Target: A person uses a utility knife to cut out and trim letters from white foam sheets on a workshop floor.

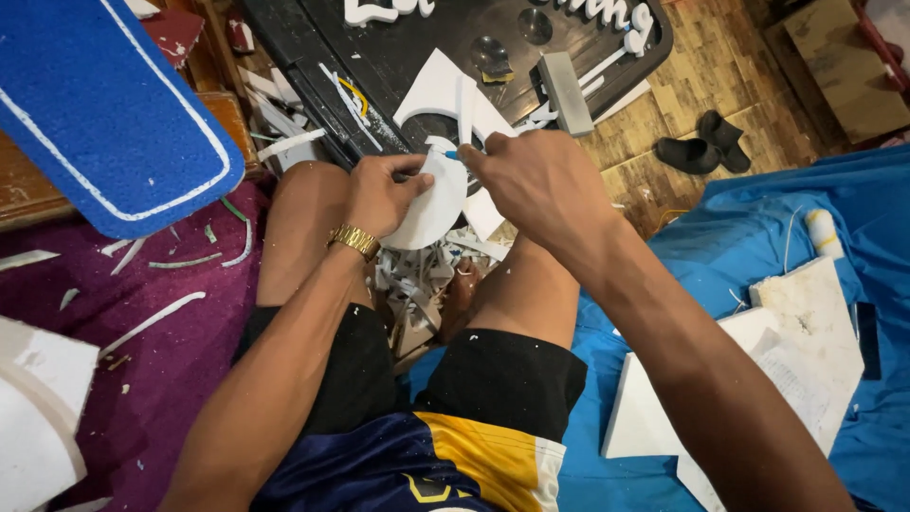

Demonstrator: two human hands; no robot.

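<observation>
- Two bare hands work over the person's lap, centre of the head view.
- left hand (pixel 384 194), gold watch (pixel 354 241) on the wrist, grip clamped on a curved white foam piece (pixel 428 204); thumb on its face, fingers curl round its left edge.
- foam piece sits between the knees, just far of them, tilted toward the camera.
- right hand (pixel 536 180) grip pinched together on a small blue-handled cutter (pixel 451 154); only the blue tip shows, touching the top edge of the foam piece. Blade not visible.
- white foam offcuts (pixel 417 280) piled on the floor between the legs, just under the foam piece.
- black board (pixel 427 47) far of the hands, with white raised letters (pixel 384 9), foam scraps, a grey block (pixel 566 92).
- larger white cut foam shape (pixel 445 93) lies on the black board, just behind the hands.
- blue pad with white border (pixel 104 104) far left, tilted.
- purple cloth (pixel 161 351) on the left, strewn with thin white foam strips.
- blue sheet (pixel 749 256) on the right, carrying white foam slabs (pixel 796 351) near right.
- black sandals (pixel 706 144) on the wooden floor, far right, well apart from the hands.
</observation>
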